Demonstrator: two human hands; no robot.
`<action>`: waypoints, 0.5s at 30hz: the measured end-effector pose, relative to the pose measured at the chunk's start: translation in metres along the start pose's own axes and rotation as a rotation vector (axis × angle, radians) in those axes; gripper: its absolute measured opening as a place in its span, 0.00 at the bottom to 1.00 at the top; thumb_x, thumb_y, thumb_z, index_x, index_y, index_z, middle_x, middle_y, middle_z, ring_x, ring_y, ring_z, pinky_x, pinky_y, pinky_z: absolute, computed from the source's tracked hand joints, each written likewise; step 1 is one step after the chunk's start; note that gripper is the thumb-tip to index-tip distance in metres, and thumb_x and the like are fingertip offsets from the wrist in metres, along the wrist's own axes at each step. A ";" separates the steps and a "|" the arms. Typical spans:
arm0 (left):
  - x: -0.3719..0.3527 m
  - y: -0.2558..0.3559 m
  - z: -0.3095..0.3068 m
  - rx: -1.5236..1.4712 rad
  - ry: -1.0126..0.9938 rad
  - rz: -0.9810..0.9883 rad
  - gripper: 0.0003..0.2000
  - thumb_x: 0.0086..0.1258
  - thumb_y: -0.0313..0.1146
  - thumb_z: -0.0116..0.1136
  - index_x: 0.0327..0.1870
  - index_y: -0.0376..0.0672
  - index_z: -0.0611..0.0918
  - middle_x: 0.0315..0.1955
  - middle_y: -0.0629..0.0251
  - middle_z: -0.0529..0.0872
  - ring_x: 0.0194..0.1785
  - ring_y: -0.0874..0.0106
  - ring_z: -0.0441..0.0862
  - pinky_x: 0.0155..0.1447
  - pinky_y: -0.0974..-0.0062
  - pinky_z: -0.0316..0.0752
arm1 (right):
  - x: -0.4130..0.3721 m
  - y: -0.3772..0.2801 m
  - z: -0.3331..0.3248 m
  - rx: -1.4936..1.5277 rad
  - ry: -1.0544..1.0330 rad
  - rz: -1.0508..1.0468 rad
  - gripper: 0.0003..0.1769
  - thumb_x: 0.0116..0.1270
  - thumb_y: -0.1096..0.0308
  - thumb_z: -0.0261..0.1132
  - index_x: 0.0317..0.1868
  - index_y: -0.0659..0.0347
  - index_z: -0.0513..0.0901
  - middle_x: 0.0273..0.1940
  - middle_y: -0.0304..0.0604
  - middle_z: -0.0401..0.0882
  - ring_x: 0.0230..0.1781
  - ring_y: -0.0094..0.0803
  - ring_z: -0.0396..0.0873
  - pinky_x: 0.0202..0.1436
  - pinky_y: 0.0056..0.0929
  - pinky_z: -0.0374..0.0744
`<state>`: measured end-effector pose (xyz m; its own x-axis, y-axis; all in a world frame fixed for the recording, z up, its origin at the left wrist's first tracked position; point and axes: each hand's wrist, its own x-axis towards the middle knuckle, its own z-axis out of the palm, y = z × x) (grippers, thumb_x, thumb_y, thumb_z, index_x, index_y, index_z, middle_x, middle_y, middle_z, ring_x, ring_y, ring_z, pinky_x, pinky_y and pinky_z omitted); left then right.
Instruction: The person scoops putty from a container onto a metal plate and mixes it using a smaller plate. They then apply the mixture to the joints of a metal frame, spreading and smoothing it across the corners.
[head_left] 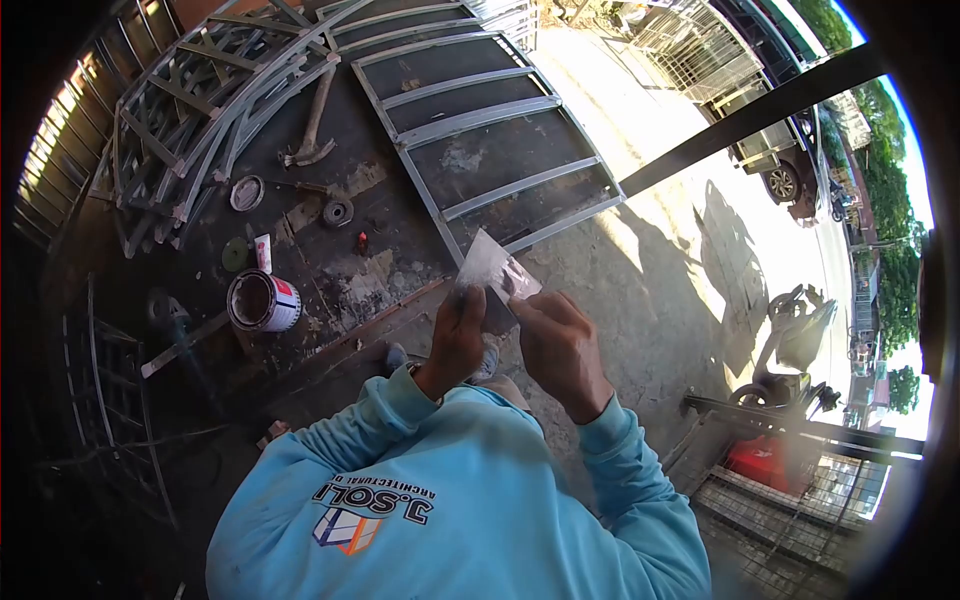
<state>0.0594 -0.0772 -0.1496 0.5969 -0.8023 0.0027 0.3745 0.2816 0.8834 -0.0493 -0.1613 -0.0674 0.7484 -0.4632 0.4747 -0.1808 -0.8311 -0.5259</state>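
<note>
In the head view, the left hand (458, 335) pinches the plate (482, 258), held out in front; the right hand (556, 340) curls at its edge, its grip I cannot tell. A firm pinch and level plate should control the smear (517, 282). Count: one plate, one can (264, 302), one hammer (317, 115), one tube (263, 254).

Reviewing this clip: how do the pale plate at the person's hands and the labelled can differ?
Shape: the plate is thin and flat; the can is round and hollow, with an open top.
Place: the plate is held up in the left hand; the can stands on the dark table.
Look: the plate is pale with pinkish smears; the can wears a red-and-white label.
</note>
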 end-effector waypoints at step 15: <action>-0.005 -0.009 0.063 -0.847 -0.026 -0.392 0.27 0.77 0.51 0.43 0.64 0.37 0.67 0.52 0.52 0.80 0.54 0.61 0.82 0.51 0.58 0.84 | 0.007 0.102 -0.082 0.486 -0.174 -0.294 0.20 0.48 0.78 0.74 0.43 0.51 0.89 0.43 0.39 0.85 0.40 0.33 0.78 0.39 0.29 0.77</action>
<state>0.0083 -0.1093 -0.1282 0.3062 -0.9300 -0.2035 0.9445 0.2700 0.1874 -0.1145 -0.2748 -0.0600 0.8241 -0.1433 0.5480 0.3323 -0.6613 -0.6725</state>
